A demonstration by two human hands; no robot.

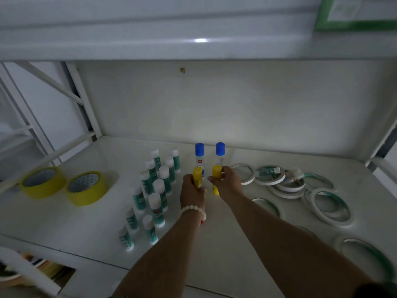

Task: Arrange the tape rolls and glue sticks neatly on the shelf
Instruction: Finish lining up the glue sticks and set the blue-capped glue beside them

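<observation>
- Head view: both hands are at the middle of the shelf [214,244]. The left hand [192,190] has its grip closed round one yellow glue stick [197,174], and the right hand [227,181] grips a second yellow glue stick [216,172]. Both sticks are upright, just in front of two blue-capped bottles [199,155].
- Head view: green glue sticks [159,188] stand in two rows to the left, with two yellow tape rolls [87,188] further left. Thin white tape rolls [330,206] lie scattered and overlapping to the right.
- Step in hand, as I judge it: setting the yellow pair in line.
- Next move: probably release them standing, then gather the loose white rolls.
</observation>
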